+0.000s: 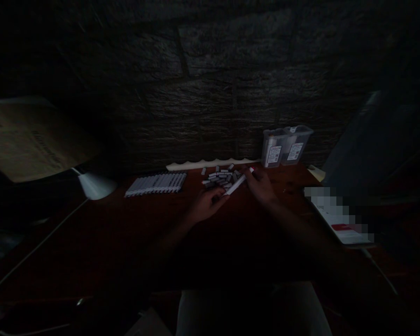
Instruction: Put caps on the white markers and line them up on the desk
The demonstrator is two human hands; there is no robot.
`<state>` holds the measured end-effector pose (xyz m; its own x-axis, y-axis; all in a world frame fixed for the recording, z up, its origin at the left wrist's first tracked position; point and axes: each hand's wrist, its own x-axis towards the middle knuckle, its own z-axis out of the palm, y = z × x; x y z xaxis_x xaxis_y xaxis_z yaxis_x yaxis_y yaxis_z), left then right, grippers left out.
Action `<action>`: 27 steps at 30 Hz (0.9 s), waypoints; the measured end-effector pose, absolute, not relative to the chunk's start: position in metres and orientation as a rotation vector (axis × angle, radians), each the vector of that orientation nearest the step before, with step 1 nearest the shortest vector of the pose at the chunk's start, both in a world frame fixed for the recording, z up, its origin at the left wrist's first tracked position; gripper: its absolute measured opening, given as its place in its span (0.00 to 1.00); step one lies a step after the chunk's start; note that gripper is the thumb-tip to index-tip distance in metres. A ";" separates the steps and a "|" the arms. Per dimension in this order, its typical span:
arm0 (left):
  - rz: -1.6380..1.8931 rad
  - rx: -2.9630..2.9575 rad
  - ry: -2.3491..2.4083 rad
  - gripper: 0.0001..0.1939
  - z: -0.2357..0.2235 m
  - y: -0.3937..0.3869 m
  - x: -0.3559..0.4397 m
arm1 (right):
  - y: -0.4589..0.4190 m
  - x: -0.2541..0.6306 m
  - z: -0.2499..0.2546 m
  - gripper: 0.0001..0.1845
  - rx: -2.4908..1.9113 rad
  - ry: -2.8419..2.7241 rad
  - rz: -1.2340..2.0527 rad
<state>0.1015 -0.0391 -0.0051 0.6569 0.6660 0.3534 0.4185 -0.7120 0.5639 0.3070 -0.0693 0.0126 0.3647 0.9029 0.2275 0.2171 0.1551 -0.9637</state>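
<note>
A slim white marker pen (235, 185) slants up to the right between my two hands. My left hand (207, 204) pinches its lower end. My right hand (262, 186) closes around the upper end, where a bit of red shows by the fingertips. Just behind the pen lies a loose pile of short grey and white pieces that look like pen caps (221, 175); my hands partly cover it. To the left, several white marker pens (157, 183) lie side by side in a neat row. Dim light hides fine detail.
Two clear plastic containers (283, 147) with labels stand against the brick wall (203, 93). A white wavy strip (210, 164) runs along the back of the wooden table (154, 219). At left is a lamp (94, 184) with a cord; at right, a flat white device (339, 219).
</note>
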 end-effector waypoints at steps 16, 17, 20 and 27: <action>0.763 2.423 0.845 0.12 -0.008 -0.036 0.101 | -0.070 0.307 0.013 0.28 -1.368 -1.151 0.680; 0.770 2.421 0.848 0.12 -0.008 -0.036 0.101 | -0.070 0.307 0.013 0.27 -1.361 -1.146 0.687; 0.776 2.423 0.851 0.12 -0.008 -0.037 0.101 | -0.070 0.308 0.013 0.27 -1.364 -1.148 0.697; 0.765 2.432 0.847 0.12 -0.006 -0.038 0.102 | -0.071 0.306 0.015 0.27 -1.343 -1.124 0.721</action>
